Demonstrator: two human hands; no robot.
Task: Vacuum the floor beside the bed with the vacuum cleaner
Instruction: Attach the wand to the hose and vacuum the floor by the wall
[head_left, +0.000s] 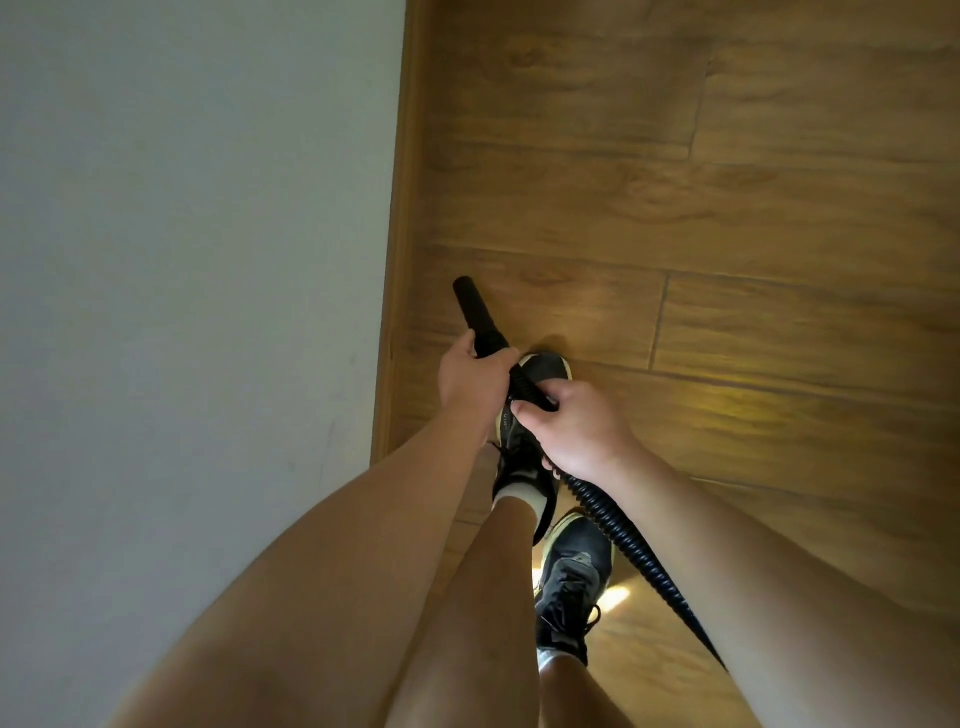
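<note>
A black vacuum nozzle tube (475, 312) points forward and left, its tip just above the wooden floor (727, 208) close to the skirting board. My left hand (470, 382) grips the tube's lower part. Just behind it, my right hand (569, 426) holds the ribbed black vacuum hose (623, 540), which trails back to the right past my arm. The vacuum's body and the bed are out of view.
A pale wall (182, 260) fills the left side, edged by a wooden skirting board (397, 260). My two feet in black shoes (571, 577) stand on the planks under my hands. Wooden floor stretches ahead and to the right.
</note>
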